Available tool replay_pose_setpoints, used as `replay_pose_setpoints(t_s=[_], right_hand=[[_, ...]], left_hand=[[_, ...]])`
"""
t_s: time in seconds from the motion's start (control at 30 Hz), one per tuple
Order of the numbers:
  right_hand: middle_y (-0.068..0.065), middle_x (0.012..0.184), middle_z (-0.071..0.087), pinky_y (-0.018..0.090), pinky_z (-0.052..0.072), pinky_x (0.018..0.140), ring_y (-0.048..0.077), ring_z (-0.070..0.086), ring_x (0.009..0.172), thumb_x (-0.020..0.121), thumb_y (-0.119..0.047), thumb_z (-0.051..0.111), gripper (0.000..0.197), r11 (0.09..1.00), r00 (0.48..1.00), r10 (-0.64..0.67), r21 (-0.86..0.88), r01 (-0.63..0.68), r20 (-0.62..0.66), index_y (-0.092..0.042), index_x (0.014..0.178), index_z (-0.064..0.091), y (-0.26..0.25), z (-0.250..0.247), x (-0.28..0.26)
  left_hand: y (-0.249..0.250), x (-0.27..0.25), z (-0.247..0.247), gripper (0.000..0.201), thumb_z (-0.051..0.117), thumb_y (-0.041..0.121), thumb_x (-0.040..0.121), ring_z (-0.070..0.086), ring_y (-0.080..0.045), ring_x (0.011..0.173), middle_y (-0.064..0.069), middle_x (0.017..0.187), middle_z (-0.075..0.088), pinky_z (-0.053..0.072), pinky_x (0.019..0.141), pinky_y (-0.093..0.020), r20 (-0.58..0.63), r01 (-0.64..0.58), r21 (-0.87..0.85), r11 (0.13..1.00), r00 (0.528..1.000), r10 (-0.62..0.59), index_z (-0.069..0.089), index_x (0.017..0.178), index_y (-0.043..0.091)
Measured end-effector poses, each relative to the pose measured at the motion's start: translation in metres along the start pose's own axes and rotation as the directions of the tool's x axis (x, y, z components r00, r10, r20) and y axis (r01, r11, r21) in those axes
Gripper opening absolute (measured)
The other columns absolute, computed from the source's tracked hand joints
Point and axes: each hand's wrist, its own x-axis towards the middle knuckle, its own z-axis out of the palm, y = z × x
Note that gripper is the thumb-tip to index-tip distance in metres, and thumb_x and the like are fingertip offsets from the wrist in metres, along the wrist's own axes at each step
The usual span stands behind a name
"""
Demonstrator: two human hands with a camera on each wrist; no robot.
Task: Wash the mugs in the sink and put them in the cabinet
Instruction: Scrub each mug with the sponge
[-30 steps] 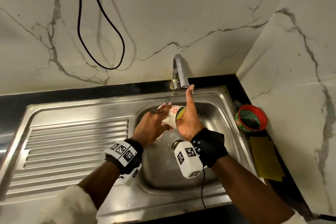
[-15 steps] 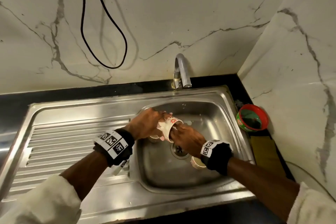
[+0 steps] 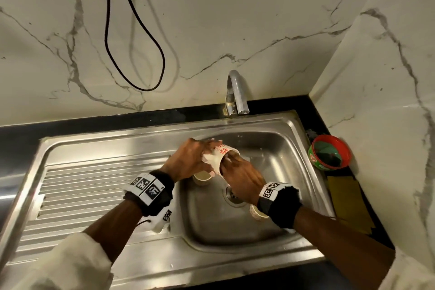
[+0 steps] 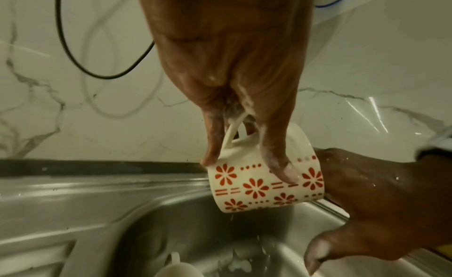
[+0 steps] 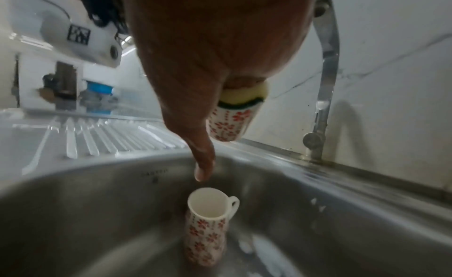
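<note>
Your left hand is clamped on the flowered mug, with fingers through and beside its handle, and it holds the mug tilted above the sink basin. The fingers are covered with soap, so I think the grip is slippery; if you twist hard, the mug may slide out and fall.

Your right hand is closed around a yellow-green sponge and pushes it into the mouth of the mug. A strong push against the wet left hand could press the mug out of your fingers.

Directly below stands a second mug, upright on the sink floor, and a third mug is partly hidden under your right wrist. A dropped mug would probably hit one of them or the steel, and may chip.

The tap is just behind; if you lift the mug quickly, the rim may knock against it.
</note>
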Motion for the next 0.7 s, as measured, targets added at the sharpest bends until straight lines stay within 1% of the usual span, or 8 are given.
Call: replay_pose_setpoints(t_s=[0.07, 0.17, 0.23, 0.3, 0.37, 0.47, 0.6, 0.7], right_hand=[[0.009, 0.145, 0.05, 0.031, 0.033, 0.113, 0.027, 0.044, 0.134, 0.079, -0.017, 0.058, 0.066, 0.944, 0.986, 0.154, 0.304, -0.129, -0.06, -0.014, 0.143, 0.044, -0.012, 0.001, 0.004], [0.0, 0.128, 0.064, 0.032, 0.048, 0.103, 0.017, 0.06, 0.119, 0.073, 0.008, 0.068, 0.068, 0.178, 0.897, 0.296, 0.903, -0.391, 0.329, -0.016, 0.135, 0.054, -0.019, -0.014, 0.014], [-0.001, 0.123, 0.066, 0.028, 0.049, 0.099, 0.014, 0.062, 0.113, 0.073, 0.017, 0.064, 0.066, 0.037, 0.889, 0.309, 0.93, -0.366, 0.338, -0.012, 0.132, 0.056, -0.012, -0.019, 0.016], [-0.002, 0.124, 0.064, 0.022, 0.045, 0.096, 0.017, 0.06, 0.114, 0.076, 0.004, 0.07, 0.059, 0.498, 0.911, 0.355, 0.783, -0.374, 0.21, -0.013, 0.131, 0.058, -0.012, -0.023, 0.014], [0.008, 0.125, 0.064, 0.029, 0.049, 0.089, 0.026, 0.061, 0.111, 0.083, -0.01, 0.066, 0.048, 0.94, 0.964, 0.238, 0.222, -0.259, 0.116, -0.008, 0.13, 0.057, -0.009, -0.016, 0.012], [0.014, 0.1, 0.071, 0.036, 0.053, 0.069, 0.032, 0.068, 0.088, 0.084, -0.018, 0.065, 0.027, 0.984, 0.949, 0.097, -0.17, -0.047, 0.3, -0.004, 0.107, 0.066, -0.002, -0.007, 0.01], [0.007, 0.065, 0.063, 0.026, 0.046, 0.048, 0.027, 0.061, 0.055, 0.038, -0.025, 0.092, 0.043, 0.995, 0.935, 0.052, -0.103, -0.016, 0.352, -0.011, 0.068, 0.065, 0.012, 0.0, 0.009], [0.014, 0.096, 0.067, 0.033, 0.05, 0.068, 0.033, 0.065, 0.087, 0.063, -0.022, 0.084, 0.037, 0.996, 0.916, 0.063, -0.088, -0.03, 0.396, -0.005, 0.092, 0.068, 0.004, -0.002, 0.018]], left_hand=[[0.003, 0.001, 0.004, 0.063, 0.09, 0.03, 0.063, 0.07, -0.016, 0.096, -0.001, 0.115, 0.072, 0.055, 0.085, -0.027, -0.002, 0.045, 0.004, 0.999, 0.999, -0.045, 0.07, 0.12, 0.015], [0.006, -0.003, 0.01, 0.057, 0.093, 0.024, 0.06, 0.07, -0.015, 0.087, -0.003, 0.101, 0.075, 0.047, 0.078, -0.017, -0.064, 0.076, -0.025, 0.997, 0.995, -0.077, 0.073, 0.112, 0.012], [0.005, -0.007, 0.015, 0.066, 0.093, 0.026, 0.059, 0.068, -0.013, 0.091, -0.002, 0.104, 0.074, 0.048, 0.082, -0.018, -0.085, 0.094, -0.069, 0.993, 0.991, -0.1, 0.07, 0.12, 0.015], [0.002, -0.008, 0.018, 0.071, 0.093, 0.028, 0.059, 0.065, -0.008, 0.088, 0.001, 0.102, 0.074, 0.045, 0.082, -0.012, -0.086, 0.126, -0.093, 0.988, 0.987, -0.134, 0.068, 0.125, 0.019], [0.0, -0.008, 0.02, 0.066, 0.093, 0.027, 0.059, 0.062, -0.003, 0.082, 0.004, 0.095, 0.075, 0.039, 0.075, -0.002, -0.062, 0.16, -0.133, 0.978, 0.984, -0.17, 0.071, 0.121, 0.021], [-0.007, -0.009, 0.029, 0.059, 0.093, 0.025, 0.061, 0.066, -0.001, 0.088, 0.007, 0.098, 0.075, 0.045, 0.079, -0.006, -0.005, 0.205, -0.197, 0.959, 0.978, -0.21, 0.073, 0.116, 0.018], [-0.014, -0.008, 0.033, 0.048, 0.094, 0.023, 0.055, 0.067, -0.011, 0.083, 0.006, 0.089, 0.072, 0.052, 0.077, -0.025, 0.112, 0.366, -0.123, 0.923, 0.929, -0.353, 0.073, 0.098, 0.014], [-0.012, -0.009, 0.025, 0.066, 0.093, 0.028, 0.057, 0.061, -0.013, 0.094, 0.006, 0.104, 0.063, 0.047, 0.086, -0.023, 0.239, 0.463, 0.073, 0.883, 0.852, -0.466, 0.059, 0.112, 0.016]])
